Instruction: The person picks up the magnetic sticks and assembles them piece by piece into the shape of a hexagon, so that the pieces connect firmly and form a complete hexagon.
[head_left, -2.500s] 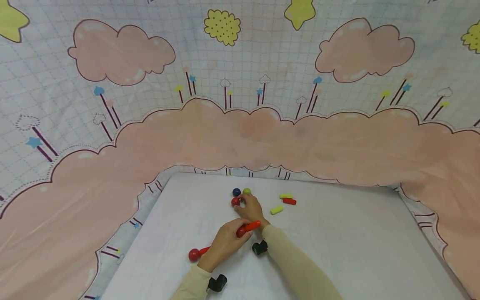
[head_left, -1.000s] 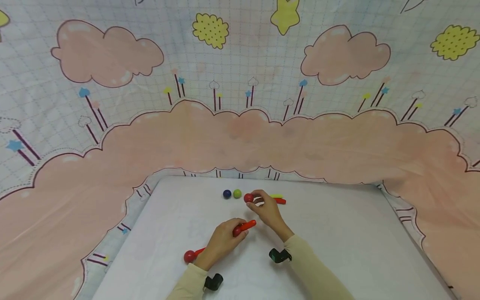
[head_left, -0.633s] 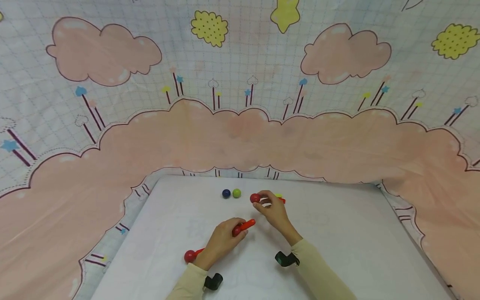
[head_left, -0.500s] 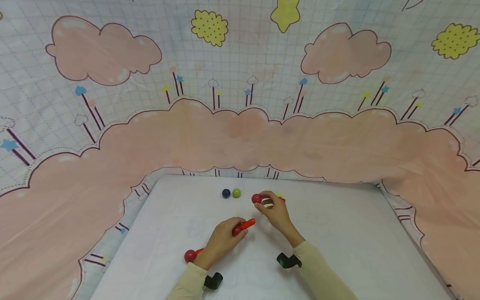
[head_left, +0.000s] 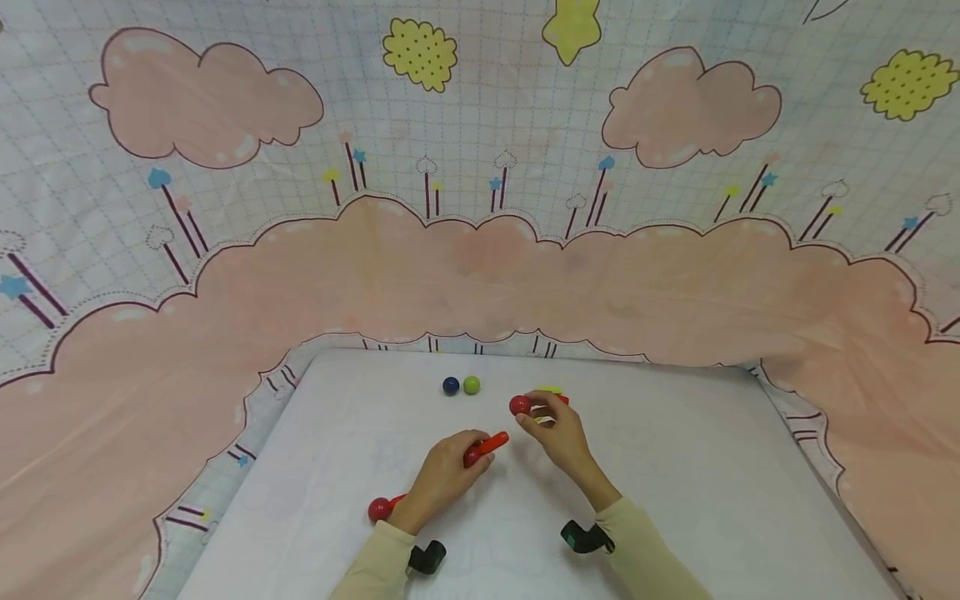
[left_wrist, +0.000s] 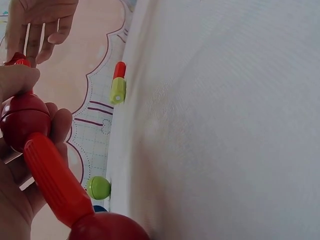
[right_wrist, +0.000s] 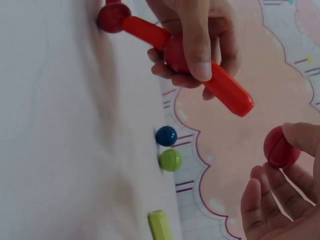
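Note:
My left hand (head_left: 446, 471) grips a toy chain of red balls and red sticks by its middle ball (right_wrist: 175, 54), thumb laid over it. One red stick (head_left: 494, 442) points away from that hand toward the right. Another stick (left_wrist: 55, 180) runs back to a larger red ball (head_left: 379, 509) near the left wrist. My right hand (head_left: 562, 437) pinches a loose red ball (right_wrist: 281, 147) between thumb and fingers, apart from the chain's free stick end. The ball's underside, resting on the fingers, is partly hidden.
A dark blue ball (head_left: 451, 386) and a lime green ball (head_left: 471, 384) sit side by side toward the table's back. Yellow-green (head_left: 551, 389) and red sticks (head_left: 564, 400) lie behind my right hand, partly covered. A patterned cloth (head_left: 480, 275) hangs beyond the white table (head_left: 712, 467).
My right hand has taken the red ball from beside the blue and green balls and carried it right, then slightly nearer. The left hand keeps its hold on the chain, almost still.

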